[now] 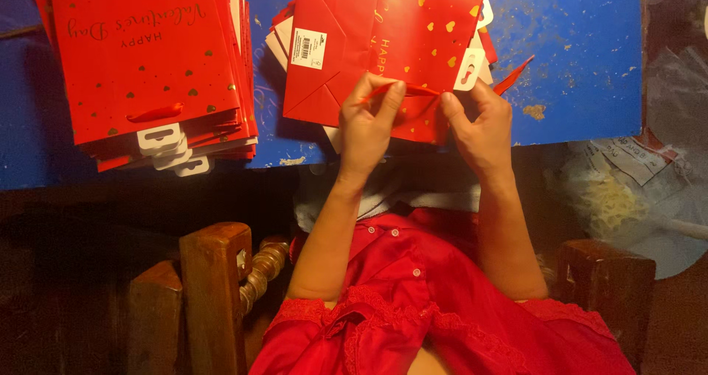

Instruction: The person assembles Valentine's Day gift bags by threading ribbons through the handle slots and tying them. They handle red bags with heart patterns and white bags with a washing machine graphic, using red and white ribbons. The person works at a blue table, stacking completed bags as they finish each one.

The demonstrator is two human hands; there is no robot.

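A flat red paper gift bag [369,43] with gold hearts and a white barcode sticker lies on the blue table [582,58] in front of me. My left hand [367,128] and my right hand [479,124] meet at its near edge. Both pinch a thin red ribbon handle [413,90] stretched between their fingertips. A white hang tab [470,70] sticks out of the bag just above my right hand. One ribbon end [514,76] pokes out to the right.
A tall stack of the same red gift bags [147,50] with white tabs sits at the left of the table. More bags lie under the one in hand. Crumpled clear plastic wrap [641,191] lies at the right. A wooden chair arm [214,294] stands below.
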